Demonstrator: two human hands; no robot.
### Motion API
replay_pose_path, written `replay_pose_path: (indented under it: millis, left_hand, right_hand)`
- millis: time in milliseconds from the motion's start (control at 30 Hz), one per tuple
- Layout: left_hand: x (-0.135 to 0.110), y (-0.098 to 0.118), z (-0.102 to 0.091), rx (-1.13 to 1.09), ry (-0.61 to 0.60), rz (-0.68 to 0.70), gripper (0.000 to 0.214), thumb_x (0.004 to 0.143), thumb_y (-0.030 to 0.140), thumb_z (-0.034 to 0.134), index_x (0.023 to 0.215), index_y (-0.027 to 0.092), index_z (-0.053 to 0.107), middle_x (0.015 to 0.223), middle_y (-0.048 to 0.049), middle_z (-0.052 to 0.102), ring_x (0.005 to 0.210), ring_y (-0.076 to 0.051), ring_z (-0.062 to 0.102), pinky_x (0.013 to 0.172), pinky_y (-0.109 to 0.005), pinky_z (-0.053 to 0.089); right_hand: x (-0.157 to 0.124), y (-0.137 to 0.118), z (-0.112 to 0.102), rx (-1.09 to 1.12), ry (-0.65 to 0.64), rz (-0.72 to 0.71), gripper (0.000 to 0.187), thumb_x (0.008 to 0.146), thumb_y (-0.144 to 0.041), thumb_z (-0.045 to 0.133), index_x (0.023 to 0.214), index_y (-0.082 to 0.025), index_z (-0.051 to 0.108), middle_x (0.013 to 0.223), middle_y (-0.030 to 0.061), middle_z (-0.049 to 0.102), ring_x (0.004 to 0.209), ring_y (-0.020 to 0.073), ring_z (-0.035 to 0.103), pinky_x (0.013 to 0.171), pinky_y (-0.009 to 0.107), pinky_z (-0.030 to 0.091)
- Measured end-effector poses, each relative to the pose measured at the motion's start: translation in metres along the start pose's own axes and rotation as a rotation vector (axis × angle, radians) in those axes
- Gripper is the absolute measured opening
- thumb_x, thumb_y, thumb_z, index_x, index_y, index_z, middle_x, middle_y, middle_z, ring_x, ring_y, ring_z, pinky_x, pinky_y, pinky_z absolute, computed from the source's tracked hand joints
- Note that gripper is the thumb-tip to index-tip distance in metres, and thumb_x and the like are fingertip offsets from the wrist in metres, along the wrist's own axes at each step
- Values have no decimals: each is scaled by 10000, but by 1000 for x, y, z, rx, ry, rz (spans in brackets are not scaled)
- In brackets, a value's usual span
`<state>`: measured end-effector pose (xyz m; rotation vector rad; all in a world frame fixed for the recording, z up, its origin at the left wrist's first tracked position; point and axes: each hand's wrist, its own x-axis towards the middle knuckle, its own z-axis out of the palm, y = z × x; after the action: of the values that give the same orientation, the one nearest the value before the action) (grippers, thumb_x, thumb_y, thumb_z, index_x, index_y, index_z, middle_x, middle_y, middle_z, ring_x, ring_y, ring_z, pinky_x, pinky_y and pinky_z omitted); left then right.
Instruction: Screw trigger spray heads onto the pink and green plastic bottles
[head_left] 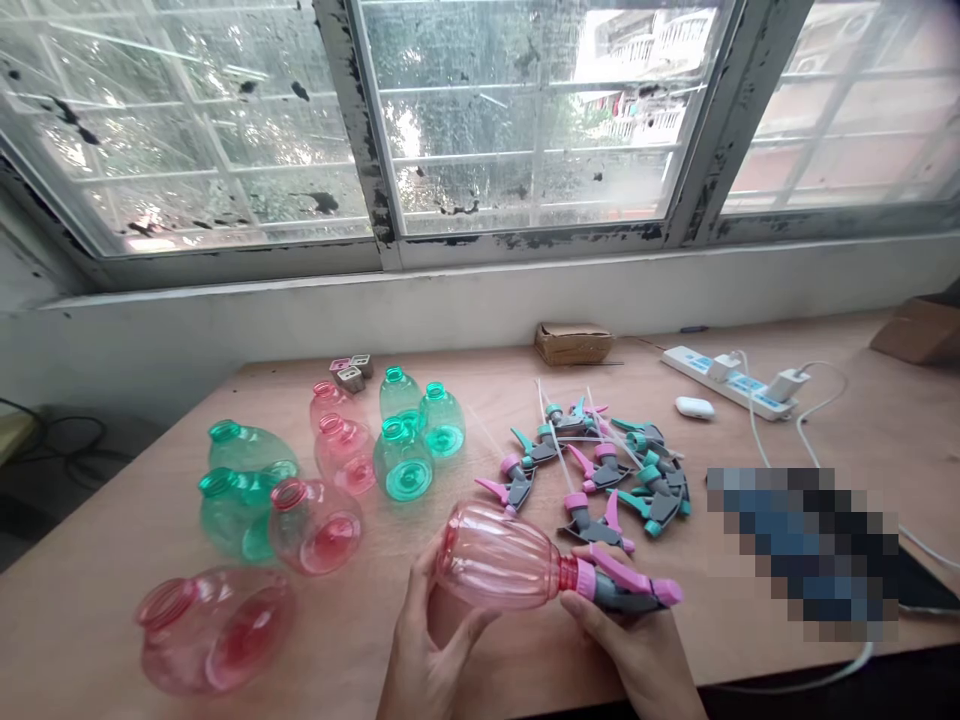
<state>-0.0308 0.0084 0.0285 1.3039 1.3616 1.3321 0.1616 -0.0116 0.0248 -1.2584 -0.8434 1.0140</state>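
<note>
A pink transparent spray bottle (499, 560) lies sideways between my hands above the table's front part, its neck pointing right. My left hand (435, 620) is wrapped around the bottle's base end. At the neck, my right hand (622, 630) grips the pink and grey spray head (619, 582), which sits on the bottle's mouth; its trigger faces away from me. Just beyond the bottle lies a pile of loose spray heads (604, 465) in pink, teal and grey, some with thin clear tubes. Several pink bottles (217, 630) and green bottles (405, 460) without heads stand to the left.
A small cardboard box (574, 343) rests by the wall under the windows. To the right are a white power strip (727, 382) with plugs and cables, a white earbud case (694, 408) and a blurred-out dark device (810, 550). Small grey-and-pink blocks (350, 372) sit at the back left.
</note>
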Motion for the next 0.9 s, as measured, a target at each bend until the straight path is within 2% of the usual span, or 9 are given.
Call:
replay_pose_path:
  millis: [67, 167, 300, 433, 700, 800, 900]
  left_hand:
    - [-1, 0, 1, -7, 5, -6, 641, 670, 404, 823, 1246, 270, 576, 1342, -75, 634, 1314, -325, 528, 1154, -459, 361]
    - [-3, -1, 2, -76, 10, -45, 692, 642, 446, 833, 1246, 254, 556, 1357, -99, 621, 1321, -336, 522, 1149, -459, 372]
    - [-3, -2, 3, -193, 24, -77, 608, 666, 469, 813, 1178, 254, 566, 1423, -102, 571, 1327, -325, 521, 1112, -423, 434]
    - [1, -3, 0, -137, -8, -31, 623, 709, 398, 799, 1272, 273, 567, 1478, -69, 523, 1370, -304, 474, 1174, -417, 351]
    - [3, -14, -8, -16, -111, -67, 689, 732, 407, 782, 1353, 308, 501, 1440, -54, 568, 1384, -309, 453, 1193, -478, 312]
    - [0, -10, -6, -75, -65, -58, 776, 652, 450, 831, 1338, 284, 509, 1409, -71, 590, 1374, -330, 458, 1166, -458, 358]
    - [-1, -5, -2, -121, -16, -85, 734, 654, 490, 816, 1292, 260, 536, 1350, -85, 632, 1318, -326, 519, 1129, -444, 407]
  right_hand:
    - [0, 1, 0, 8, 19, 17, 360, 628, -429, 852, 914, -238, 747, 660, -21, 694, 644, 222, 672, 631, 300, 591]
    - [0, 4, 1, 77, 23, 7, 357, 603, -385, 877, 907, -252, 748, 744, -16, 720, 702, 221, 692, 646, 284, 592]
    - [-1, 7, 2, 130, -32, 8, 329, 612, -330, 884, 892, -244, 734, 720, -44, 677, 573, 139, 626, 557, 228, 548]
    - [-1, 5, 1, 111, -22, -3, 313, 630, -331, 873, 897, -244, 735, 764, -39, 674, 527, 106, 568, 504, 209, 513]
    - [0, 1, 3, 102, 5, 20, 280, 642, -368, 854, 876, -266, 739, 750, -28, 693, 595, 148, 613, 557, 225, 544]
    - [0, 1, 3, 97, 3, 25, 306, 626, -365, 862, 887, -262, 740, 749, -23, 714, 658, 179, 660, 599, 234, 564]
    - [-1, 3, 3, 76, -4, 17, 304, 624, -348, 864, 887, -258, 741, 734, -30, 713, 664, 177, 671, 599, 222, 561]
